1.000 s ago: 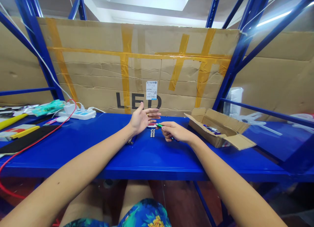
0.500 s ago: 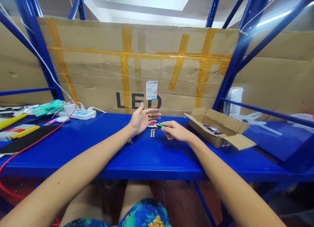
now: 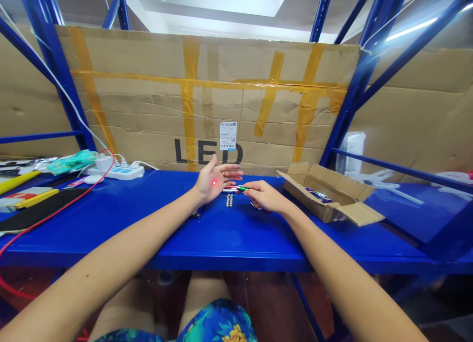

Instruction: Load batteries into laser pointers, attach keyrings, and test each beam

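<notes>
My right hand [image 3: 266, 195] grips a slim green laser pointer [image 3: 242, 188], its tip aimed left at my other palm. My left hand [image 3: 211, 181] is held up with palm showing and fingers stretched to the right, holding nothing. A bright red light dot [image 3: 214, 183] glows on that palm. Between the hands, red and silver pen-like pieces [image 3: 230, 189] show, partly hidden. Just in front of them, several small silver button cells [image 3: 229, 200] stand in two rows on the blue table [image 3: 221, 238]. Small dark pieces [image 3: 198, 213] lie by my left wrist; others peek out beneath my right hand.
An open cardboard box [image 3: 330, 194] with several slim metallic items stands at the right. At the left are a white power strip [image 3: 121, 171], a red cable [image 3: 55, 214], a black flat pad [image 3: 44, 209] and a yellow-handled tool [image 3: 18, 182]. A large taped cardboard sheet [image 3: 148, 115] rises behind.
A red light dot has appeared on my left palm. Both hands stay almost in place; the right fingers have shifted slightly on the laser pointer.
</notes>
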Available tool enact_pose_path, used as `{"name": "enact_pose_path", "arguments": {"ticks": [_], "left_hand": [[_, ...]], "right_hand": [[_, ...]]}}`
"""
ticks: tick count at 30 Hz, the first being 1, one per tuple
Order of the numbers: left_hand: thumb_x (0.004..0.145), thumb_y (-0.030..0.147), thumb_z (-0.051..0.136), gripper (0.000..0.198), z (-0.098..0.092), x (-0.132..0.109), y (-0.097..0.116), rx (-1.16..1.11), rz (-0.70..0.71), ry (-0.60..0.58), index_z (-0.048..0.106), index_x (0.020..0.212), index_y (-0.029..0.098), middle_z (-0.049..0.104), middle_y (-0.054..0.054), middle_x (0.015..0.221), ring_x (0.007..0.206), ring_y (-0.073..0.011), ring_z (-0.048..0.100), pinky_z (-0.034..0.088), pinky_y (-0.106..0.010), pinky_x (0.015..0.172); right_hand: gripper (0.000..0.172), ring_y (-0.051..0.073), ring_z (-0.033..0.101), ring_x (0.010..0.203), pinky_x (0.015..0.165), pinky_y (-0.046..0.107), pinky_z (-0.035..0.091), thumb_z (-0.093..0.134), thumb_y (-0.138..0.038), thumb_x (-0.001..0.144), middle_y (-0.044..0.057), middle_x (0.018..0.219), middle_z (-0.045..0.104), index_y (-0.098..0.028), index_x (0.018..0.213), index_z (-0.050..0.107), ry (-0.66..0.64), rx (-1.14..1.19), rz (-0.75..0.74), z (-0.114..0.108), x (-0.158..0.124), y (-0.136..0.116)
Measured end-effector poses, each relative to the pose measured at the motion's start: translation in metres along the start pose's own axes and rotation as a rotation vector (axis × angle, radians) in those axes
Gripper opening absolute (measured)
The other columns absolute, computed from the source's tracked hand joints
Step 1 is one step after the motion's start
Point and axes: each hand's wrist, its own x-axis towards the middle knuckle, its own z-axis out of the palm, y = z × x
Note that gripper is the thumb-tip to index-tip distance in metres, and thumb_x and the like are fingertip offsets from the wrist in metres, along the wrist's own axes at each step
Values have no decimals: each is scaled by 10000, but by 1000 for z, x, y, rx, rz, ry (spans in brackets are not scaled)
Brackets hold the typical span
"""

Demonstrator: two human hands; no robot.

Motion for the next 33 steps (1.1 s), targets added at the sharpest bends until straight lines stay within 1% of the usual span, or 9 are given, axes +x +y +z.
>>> {"name": "enact_pose_path", "arguments": {"ticks": [7,15,18,21,23,25,28,30,33], "left_hand": [[883,716,284,766,0,0,1,15,-2,-12,694,1078,100,700,-196,1123,1109,-323,621,463,-435,918],[861,739,307,753,-1,0,1,58,20,-33,698,1052,125,712,-166,1099,1073,-301,634,465,-424,908],[847,675,433,625,1,1,0,267,70,-17,691,1031,136,713,-148,1071,1019,-274,642,477,-391,854],[784,457,644,356,3,2,-4,706,161,-17,691,955,148,717,-92,947,872,-207,637,474,-332,779],[760,323,671,229,2,3,-8,903,182,-50,681,909,149,703,-57,864,783,-167,616,466,-299,730],[765,251,643,150,-2,5,-11,969,185,-62,666,869,146,686,-38,801,731,-144,599,455,-274,687],[760,199,626,91,-13,14,-11,1049,223,29,662,822,143,680,-27,757,705,-133,588,441,-260,667],[759,183,623,71,-22,21,-10,1128,247,109,670,800,149,691,-27,761,719,-137,596,442,-264,685],[760,163,619,62,-33,34,-9,1238,243,158,680,771,162,710,-32,790,764,-152,618,446,-275,721]], "right_hand": [[197,104,422,465,468,235,315,470,-296,846,-46,520,457,-148,835,600,17,-31,-23,-1,1,0],[220,113,435,495,504,249,337,456,-292,861,-37,553,468,-145,881,618,14,-60,-26,-1,2,1],[238,124,461,540,548,261,365,447,-305,878,-22,606,504,-146,915,620,27,-96,-57,-1,4,4],[235,144,512,658,626,276,397,461,-304,878,14,756,579,-152,985,604,60,-150,-114,-3,9,9],[246,148,515,699,643,276,401,499,-285,855,15,799,576,-155,1054,563,75,-168,-110,-6,14,13],[302,138,492,661,610,265,391,531,-257,829,-15,755,541,-166,1115,500,63,-157,-71,-10,22,17],[353,119,487,620,580,246,394,556,-160,772,-34,762,540,-189,1103,439,36,-105,-50,-19,37,24],[320,105,502,608,583,241,411,535,-85,740,-25,793,564,-190,1027,441,68,-63,-50,-25,49,32],[207,118,532,567,572,251,425,480,-56,764,-19,705,582,-185,925,467,121,-80,29,-29,68,44]]}}
